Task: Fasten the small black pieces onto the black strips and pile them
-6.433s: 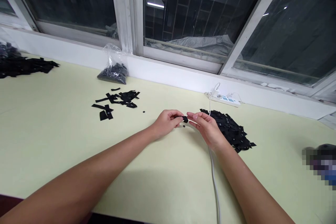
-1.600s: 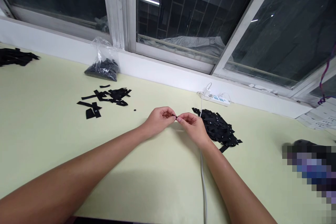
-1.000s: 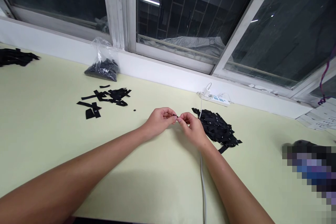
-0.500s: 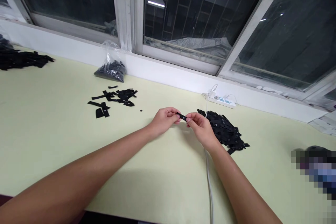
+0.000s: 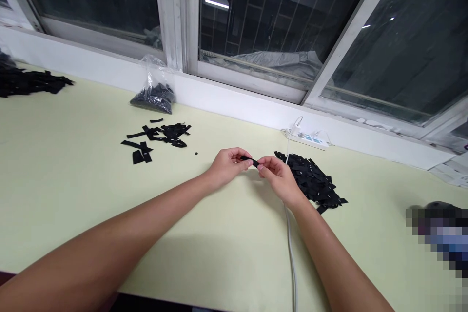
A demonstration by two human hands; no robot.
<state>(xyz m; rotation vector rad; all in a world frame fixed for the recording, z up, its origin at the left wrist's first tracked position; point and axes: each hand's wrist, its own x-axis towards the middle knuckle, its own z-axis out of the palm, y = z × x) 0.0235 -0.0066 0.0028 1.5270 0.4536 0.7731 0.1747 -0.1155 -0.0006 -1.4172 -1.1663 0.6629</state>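
Observation:
A short black fabric strip (image 5: 254,162) is stretched between my two hands, above the pale yellow-green table (image 5: 226,243). My left hand (image 5: 231,165) pinches its left end between thumb and fingers. At the other end, my right hand (image 5: 277,175) pinches it the same way. Fingertips cover both ends of the strip. Close by my right hand lies a heap of similar black strips (image 5: 316,180), some with small white marks. Farther left is a looser scatter of black strips (image 5: 175,131).
A clear plastic bag (image 5: 153,95) of dark pieces stands by the wall. Another black pile (image 5: 32,82) lies far left. A white power strip (image 5: 310,140) sits at the back, and a grey cable (image 5: 290,248) runs past my right hand. A small dark disc (image 5: 196,153) lies left of my hands.
The strip has turned or shifted between my fingers: its white mark showed before and is out of sight now. Both hands stay in nearly the same place.

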